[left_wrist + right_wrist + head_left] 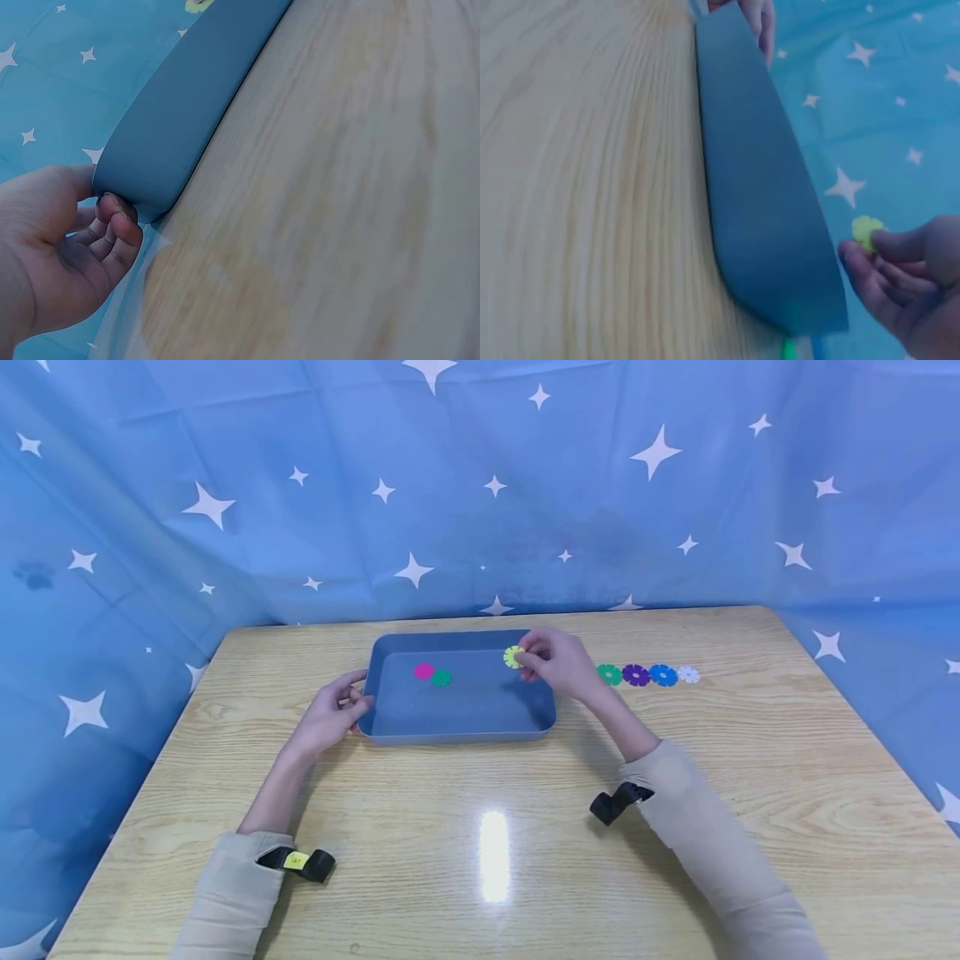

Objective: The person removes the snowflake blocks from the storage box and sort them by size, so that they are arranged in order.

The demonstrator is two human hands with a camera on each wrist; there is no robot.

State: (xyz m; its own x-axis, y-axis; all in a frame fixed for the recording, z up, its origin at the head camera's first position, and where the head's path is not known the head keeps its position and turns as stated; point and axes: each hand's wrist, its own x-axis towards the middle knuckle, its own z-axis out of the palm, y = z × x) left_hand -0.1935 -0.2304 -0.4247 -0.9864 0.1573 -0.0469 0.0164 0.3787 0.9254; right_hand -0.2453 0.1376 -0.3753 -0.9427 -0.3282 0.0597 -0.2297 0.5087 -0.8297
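My right hand [562, 664] pinches a yellow notched disc [513, 657] above the right part of the blue-grey tray [457, 737]. In the right wrist view the yellow disc [867, 232] is between thumb and fingertips, beyond the tray wall [757, 165]. My left hand [330, 714] grips the tray's left end; the left wrist view shows the fingers of that hand [67, 247] curled at the tray's corner [142, 165]. Inside the tray lie a pink disc [423, 671] and a green disc [442, 677], side by side.
Right of the tray, a row of discs lies on the wooden table [420, 827]: green [609, 674], purple [636, 675], blue [663, 675] and white [688, 674]. A blue curtain with white stars [450, 485] hangs behind the table.
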